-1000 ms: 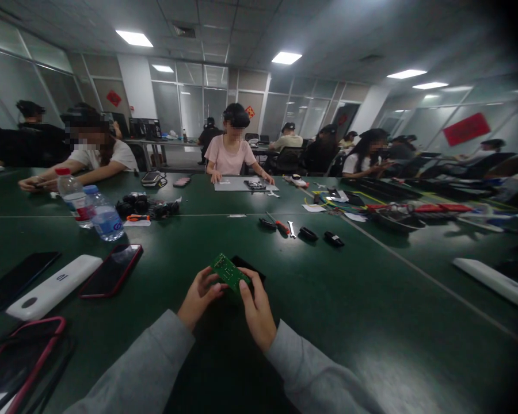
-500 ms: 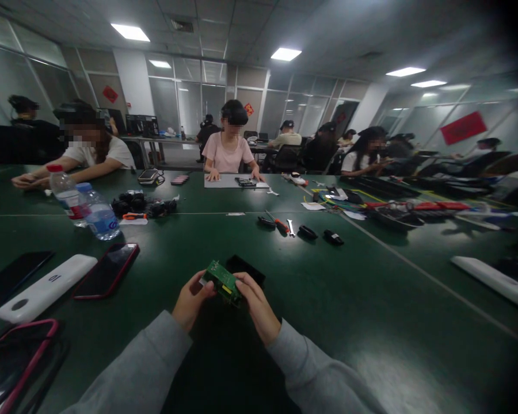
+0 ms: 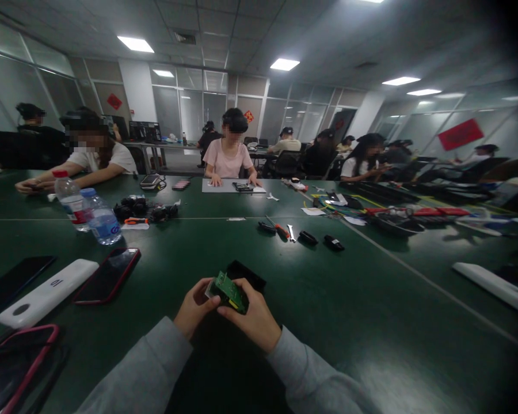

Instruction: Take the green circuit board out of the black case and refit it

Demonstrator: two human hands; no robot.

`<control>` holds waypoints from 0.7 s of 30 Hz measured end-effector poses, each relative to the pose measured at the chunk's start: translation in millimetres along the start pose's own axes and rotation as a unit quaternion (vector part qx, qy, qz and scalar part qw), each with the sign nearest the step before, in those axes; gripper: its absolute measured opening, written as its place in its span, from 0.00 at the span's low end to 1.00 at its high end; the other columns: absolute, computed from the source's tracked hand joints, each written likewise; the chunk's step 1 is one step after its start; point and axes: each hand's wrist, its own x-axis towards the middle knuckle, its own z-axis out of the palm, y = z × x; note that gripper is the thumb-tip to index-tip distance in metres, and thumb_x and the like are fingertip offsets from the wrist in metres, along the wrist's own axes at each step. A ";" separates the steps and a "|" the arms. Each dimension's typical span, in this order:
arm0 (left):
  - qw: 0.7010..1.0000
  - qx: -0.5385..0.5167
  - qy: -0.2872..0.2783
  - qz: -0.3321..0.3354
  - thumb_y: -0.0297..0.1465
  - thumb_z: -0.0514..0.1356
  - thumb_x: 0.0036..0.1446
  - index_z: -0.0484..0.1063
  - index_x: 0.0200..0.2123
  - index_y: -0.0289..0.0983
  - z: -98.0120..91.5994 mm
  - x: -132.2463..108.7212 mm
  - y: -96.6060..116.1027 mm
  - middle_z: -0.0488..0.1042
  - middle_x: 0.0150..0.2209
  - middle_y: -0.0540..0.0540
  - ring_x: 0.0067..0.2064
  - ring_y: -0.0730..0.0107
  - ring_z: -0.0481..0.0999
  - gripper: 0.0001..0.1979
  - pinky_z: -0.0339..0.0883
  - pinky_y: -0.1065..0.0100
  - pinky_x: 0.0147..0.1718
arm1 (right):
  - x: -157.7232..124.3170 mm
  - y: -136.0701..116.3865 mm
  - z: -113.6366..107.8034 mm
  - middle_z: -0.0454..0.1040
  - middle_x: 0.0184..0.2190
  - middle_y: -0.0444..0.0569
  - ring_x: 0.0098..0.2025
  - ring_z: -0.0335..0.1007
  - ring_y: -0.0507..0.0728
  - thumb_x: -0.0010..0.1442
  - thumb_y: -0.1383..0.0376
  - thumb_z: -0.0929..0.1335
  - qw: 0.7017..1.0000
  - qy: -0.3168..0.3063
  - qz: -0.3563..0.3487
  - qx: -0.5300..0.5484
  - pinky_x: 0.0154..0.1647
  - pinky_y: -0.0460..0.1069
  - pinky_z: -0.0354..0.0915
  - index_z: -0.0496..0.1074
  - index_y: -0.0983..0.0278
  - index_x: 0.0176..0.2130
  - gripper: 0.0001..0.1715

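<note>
Between my two hands, just above the green table (image 3: 328, 322), is a green circuit board (image 3: 228, 289) with small parts and a yellow piece on it. My left hand (image 3: 196, 307) is closed on its left end, thumb at the near side. Around the right end, my right hand (image 3: 254, 313) grips it, the thumb along the near edge and the fingers over the top. Right behind the board lies a black rectangular case (image 3: 247, 276), partly hidden by the board and my right fingers.
Beyond my hands lie an orange-handled screwdriver (image 3: 280, 231), a wrench (image 3: 290, 233) and small black pieces (image 3: 308, 237). At left are two bottles (image 3: 101, 218), a phone (image 3: 109, 276) and a white oblong device (image 3: 47, 293). A person in pink (image 3: 228, 155) sits opposite.
The board has turned and tilted in my hands. My right thumb has come to its near edge, and my right hand wraps further round it. The whole view has tipped slightly upward.
</note>
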 end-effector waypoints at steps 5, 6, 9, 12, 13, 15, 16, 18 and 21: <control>1.000 0.001 0.002 0.006 0.34 0.68 0.39 0.72 0.39 0.36 4.1 -2.3 4.7 0.74 0.40 0.41 0.43 0.59 0.72 0.21 0.65 0.63 0.43 | -0.2 -0.7 1.2 0.71 0.40 0.46 0.41 0.69 0.54 0.51 0.57 0.70 1.000 -0.011 0.003 0.012 0.41 0.47 0.65 0.63 0.62 0.45 0.23; 1.000 0.001 0.006 0.003 0.34 0.68 0.38 0.72 0.39 0.36 5.2 -3.0 5.8 0.74 0.40 0.41 0.43 0.59 0.72 0.21 0.65 0.62 0.43 | -0.5 -0.6 1.9 0.71 0.40 0.46 0.41 0.69 0.54 0.51 0.58 0.70 1.000 -0.005 0.003 0.007 0.41 0.47 0.65 0.63 0.62 0.45 0.23; 1.000 -0.005 0.009 -0.003 0.34 0.69 0.38 0.72 0.41 0.35 7.2 -4.2 6.5 0.73 0.43 0.40 0.46 0.57 0.71 0.23 0.64 0.62 0.44 | -1.8 0.8 5.5 0.71 0.39 0.46 0.40 0.69 0.54 0.51 0.58 0.69 0.999 0.029 -0.013 -0.025 0.40 0.47 0.65 0.64 0.62 0.44 0.22; 1.000 -0.018 -0.004 0.011 0.37 0.67 0.40 0.69 0.46 0.36 5.3 -2.7 2.9 0.71 0.47 0.38 0.48 0.56 0.70 0.28 0.64 0.63 0.43 | -2.9 2.2 7.2 0.71 0.38 0.47 0.39 0.69 0.53 0.51 0.59 0.69 0.993 0.080 -0.049 -0.065 0.41 0.47 0.65 0.64 0.63 0.44 0.21; 1.000 -0.021 -0.005 0.016 0.39 0.66 0.41 0.67 0.48 0.37 3.9 -1.6 1.4 0.71 0.48 0.38 0.46 0.58 0.71 0.29 0.65 0.64 0.42 | -2.8 2.6 6.4 0.71 0.38 0.47 0.39 0.69 0.53 0.52 0.59 0.69 0.990 0.100 -0.059 -0.078 0.41 0.47 0.65 0.64 0.63 0.44 0.21; 1.000 -0.022 0.012 0.011 0.42 0.64 0.45 0.65 0.51 0.38 0.6 1.1 -1.1 0.71 0.46 0.39 0.40 0.64 0.73 0.30 0.65 0.66 0.38 | -1.7 3.4 1.8 0.71 0.38 0.48 0.39 0.69 0.53 0.52 0.59 0.68 0.980 0.153 -0.073 -0.101 0.41 0.47 0.65 0.64 0.64 0.45 0.21; 0.999 -0.024 0.029 0.003 0.42 0.62 0.46 0.64 0.52 0.39 -1.0 2.5 -1.7 0.72 0.45 0.39 0.37 0.67 0.74 0.29 0.65 0.67 0.36 | -0.8 3.8 -1.7 0.71 0.38 0.48 0.38 0.69 0.53 0.52 0.59 0.68 0.973 0.188 -0.078 -0.112 0.41 0.48 0.65 0.63 0.64 0.45 0.21; 0.997 -0.040 0.067 -0.017 0.43 0.61 0.48 0.64 0.51 0.39 -3.6 4.7 -1.5 0.72 0.43 0.41 0.34 0.71 0.73 0.28 0.65 0.69 0.34 | 1.8 4.5 -10.2 0.71 0.38 0.49 0.38 0.68 0.54 0.53 0.59 0.68 0.954 0.257 -0.083 -0.133 0.41 0.48 0.65 0.63 0.65 0.46 0.22; 0.990 -0.083 0.101 -0.049 0.43 0.59 0.49 0.64 0.51 0.41 -5.3 5.5 1.5 0.71 0.43 0.43 0.34 0.72 0.73 0.26 0.65 0.69 0.33 | 7.2 4.7 -22.0 0.70 0.40 0.51 0.41 0.68 0.55 0.53 0.58 0.67 0.929 0.325 -0.082 -0.156 0.43 0.50 0.65 0.62 0.66 0.48 0.25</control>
